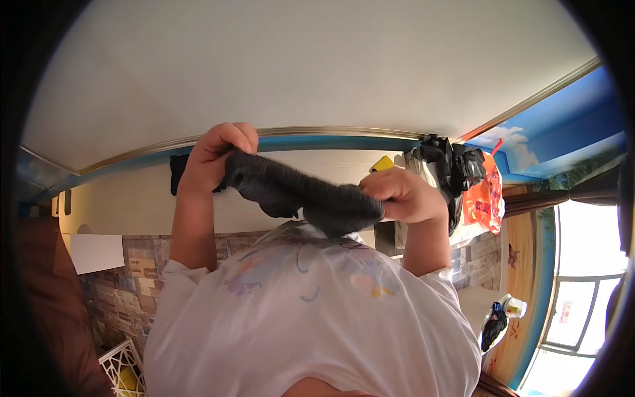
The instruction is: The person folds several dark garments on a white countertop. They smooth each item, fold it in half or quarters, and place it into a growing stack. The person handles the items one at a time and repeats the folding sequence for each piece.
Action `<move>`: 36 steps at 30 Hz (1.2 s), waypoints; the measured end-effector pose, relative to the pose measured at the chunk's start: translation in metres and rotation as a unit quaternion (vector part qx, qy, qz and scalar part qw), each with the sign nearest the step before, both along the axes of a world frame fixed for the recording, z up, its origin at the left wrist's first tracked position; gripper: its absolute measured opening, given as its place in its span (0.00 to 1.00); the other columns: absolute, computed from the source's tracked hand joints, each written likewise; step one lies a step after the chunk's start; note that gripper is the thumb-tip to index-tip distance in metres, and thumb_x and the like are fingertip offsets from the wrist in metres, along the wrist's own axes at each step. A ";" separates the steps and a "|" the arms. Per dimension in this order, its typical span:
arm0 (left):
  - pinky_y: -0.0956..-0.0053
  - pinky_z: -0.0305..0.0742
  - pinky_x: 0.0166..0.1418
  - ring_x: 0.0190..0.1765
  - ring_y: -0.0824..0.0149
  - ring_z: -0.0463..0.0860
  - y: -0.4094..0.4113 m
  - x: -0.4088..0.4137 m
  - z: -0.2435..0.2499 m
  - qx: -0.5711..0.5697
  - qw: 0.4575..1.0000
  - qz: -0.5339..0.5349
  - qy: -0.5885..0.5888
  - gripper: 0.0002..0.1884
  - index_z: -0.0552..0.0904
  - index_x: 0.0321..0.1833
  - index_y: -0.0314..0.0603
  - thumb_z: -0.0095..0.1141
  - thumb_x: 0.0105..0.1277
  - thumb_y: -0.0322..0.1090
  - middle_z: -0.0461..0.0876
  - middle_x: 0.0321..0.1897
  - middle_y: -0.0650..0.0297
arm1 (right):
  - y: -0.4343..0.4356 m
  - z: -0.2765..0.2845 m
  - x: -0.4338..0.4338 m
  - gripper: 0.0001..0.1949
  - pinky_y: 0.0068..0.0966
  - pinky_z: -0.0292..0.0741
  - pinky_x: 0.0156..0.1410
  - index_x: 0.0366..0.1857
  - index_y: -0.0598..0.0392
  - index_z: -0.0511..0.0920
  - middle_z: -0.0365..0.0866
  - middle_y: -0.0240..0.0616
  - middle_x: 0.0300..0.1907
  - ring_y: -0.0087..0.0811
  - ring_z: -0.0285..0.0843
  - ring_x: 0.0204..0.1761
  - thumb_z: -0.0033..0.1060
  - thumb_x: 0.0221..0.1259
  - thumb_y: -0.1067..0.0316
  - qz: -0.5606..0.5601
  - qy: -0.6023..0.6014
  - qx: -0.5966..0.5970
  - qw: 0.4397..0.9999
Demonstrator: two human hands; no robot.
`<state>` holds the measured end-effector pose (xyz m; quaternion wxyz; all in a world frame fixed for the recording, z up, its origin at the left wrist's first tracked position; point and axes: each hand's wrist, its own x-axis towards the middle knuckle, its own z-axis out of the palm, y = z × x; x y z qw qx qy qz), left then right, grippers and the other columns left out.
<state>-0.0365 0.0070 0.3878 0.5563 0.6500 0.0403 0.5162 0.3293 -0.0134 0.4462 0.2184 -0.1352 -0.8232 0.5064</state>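
Note:
A dark grey or black piece of cloth (302,191) is stretched between both hands in front of the chest, blurred in part. Its upper left end is pinched by my left hand (223,154), while my right hand (404,193) grips the lower right end. Behind my left hand, a dark folded cloth (178,173) lies on a long pale surface (134,203), partly hidden by the wrist. Just beyond my right hand is a yellow item (383,163), which I cannot identify.
Black plastic bags (449,164) and a red-orange plastic bag (483,198) are bunched at the right. A white sheet-like panel (96,253) is at the left. Lower left stands a white openwork basket (124,367); at lower right a white jar (516,307) sits near a dark bag (494,327).

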 end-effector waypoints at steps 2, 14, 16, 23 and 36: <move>0.74 0.74 0.49 0.46 0.68 0.81 0.005 0.009 0.022 0.083 0.996 -0.021 0.027 0.08 0.86 0.45 0.40 0.58 0.70 0.18 0.83 0.42 0.58 | 0.005 0.019 -0.010 0.07 0.33 0.75 0.42 0.44 0.61 0.86 0.82 0.40 0.33 0.41 0.78 0.35 0.67 0.64 0.77 0.104 -0.020 -0.001 0.994; 0.49 0.49 0.83 0.74 0.60 0.68 0.017 0.091 0.046 0.078 0.996 0.035 0.031 0.07 0.91 0.44 0.53 0.73 0.65 0.37 0.74 0.65 0.60 | 0.029 -0.005 -0.056 0.17 0.31 0.75 0.64 0.43 0.55 0.82 0.77 0.37 0.57 0.36 0.76 0.60 0.62 0.49 0.86 -0.104 0.156 0.038 0.982; 0.49 0.45 0.85 0.77 0.59 0.65 0.017 0.091 0.043 0.066 0.994 0.057 0.072 0.06 0.91 0.43 0.54 0.73 0.64 0.36 0.74 0.67 0.59 | 0.028 -0.008 -0.063 0.15 0.31 0.74 0.69 0.42 0.56 0.79 0.80 0.37 0.56 0.36 0.78 0.61 0.60 0.49 0.86 -0.126 0.194 0.009 0.973; 0.59 0.66 0.78 0.75 0.56 0.73 0.019 0.078 0.014 -0.316 0.941 -0.053 -0.108 0.23 0.76 0.71 0.48 0.62 0.77 0.44 0.76 0.70 0.54 | 0.026 -0.034 -0.055 0.12 0.28 0.76 0.63 0.40 0.57 0.79 0.84 0.35 0.45 0.32 0.82 0.51 0.71 0.56 0.82 -0.265 0.181 0.009 0.947; 0.60 0.72 0.74 0.68 0.57 0.80 -0.010 0.093 -0.014 -0.072 0.955 0.245 0.151 0.60 0.50 0.86 0.42 0.82 0.58 0.39 0.79 0.67 0.52 | 0.015 -0.048 -0.061 0.13 0.24 0.77 0.53 0.36 0.58 0.80 0.80 0.32 0.41 0.26 0.80 0.46 0.80 0.52 0.80 -0.356 0.183 -0.017 0.916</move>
